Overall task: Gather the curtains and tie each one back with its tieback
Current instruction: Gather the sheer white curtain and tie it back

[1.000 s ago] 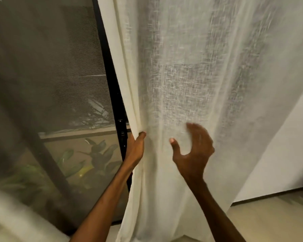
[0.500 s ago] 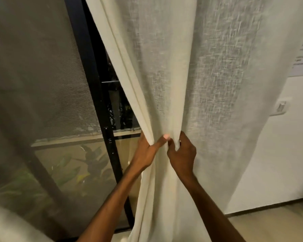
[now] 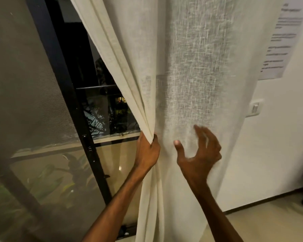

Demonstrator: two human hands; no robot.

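Note:
A sheer cream curtain point(image 3: 191, 75) hangs in front of me, from the top of the view down to the floor. My left hand point(image 3: 148, 151) grips a bunch of gathered folds at the curtain's left edge, about waist height. My right hand point(image 3: 198, 152) hovers to the right of it, fingers spread and curved, in front of the loose cloth and holding nothing. The hand is blurred by motion. No tieback is in view.
A black-framed glass door point(image 3: 66, 95) with a mesh screen point(image 3: 21, 84) stands at the left, with dark plants outside. A white wall point(image 3: 269, 154) at the right carries a printed sheet point(image 3: 282, 41) and a light switch point(image 3: 255, 109). Pale floor point(image 3: 269, 222) shows at the lower right.
My right hand let go of the folds it pinched beside the left hand and moved right, opening. The left hand holds a thicker bunch, and more of the door shows.

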